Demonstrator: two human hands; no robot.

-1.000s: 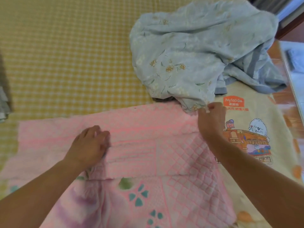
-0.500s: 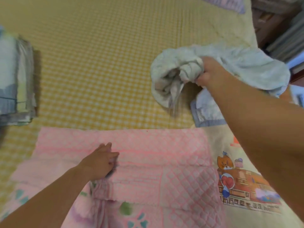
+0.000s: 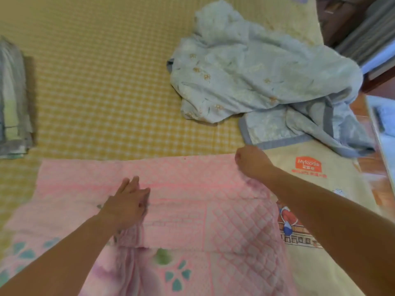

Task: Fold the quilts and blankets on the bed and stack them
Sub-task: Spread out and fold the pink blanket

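Pink quilt (image 3: 175, 189) spread flat on bed (image 3: 102, 82), mid-fold I reckon. Left hand (image 3: 126, 204) flat, pressing middle; right hand (image 3: 252, 162) curled, gripping far right corner. Next: corner across, edges matched.

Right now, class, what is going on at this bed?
A person is folding a pink quilt on the bed. The left hand lies flat on it; the right hand is curled at its far right corner. A light blue blanket lies crumpled beyond, and a folded pile sits far left.

yellow checked bed (image 3: 102, 86), reddish floor (image 3: 361, 107)
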